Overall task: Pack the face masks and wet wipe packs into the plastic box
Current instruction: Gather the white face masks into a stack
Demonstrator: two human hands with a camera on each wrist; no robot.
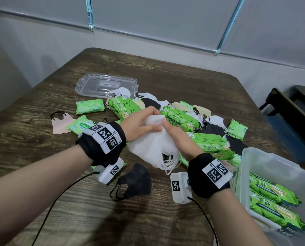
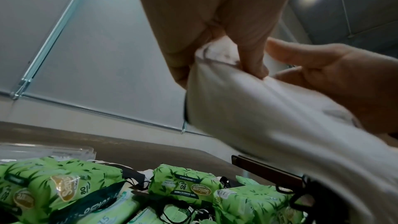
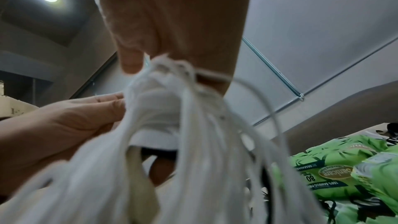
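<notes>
Both hands hold a stack of white face masks above the table's middle. My left hand grips its far end with curled fingers. My right hand pinches the stack from the right, ear loops dangling below it. The translucent plastic box stands at the near right with two green wet wipe packs inside. More green packs and black, white and beige masks lie piled behind my hands.
The clear box lid lies at the back left. A loose black mask sits near the front, a beige mask and small wipe packs to the left. A dark chair stands beyond the table's right edge.
</notes>
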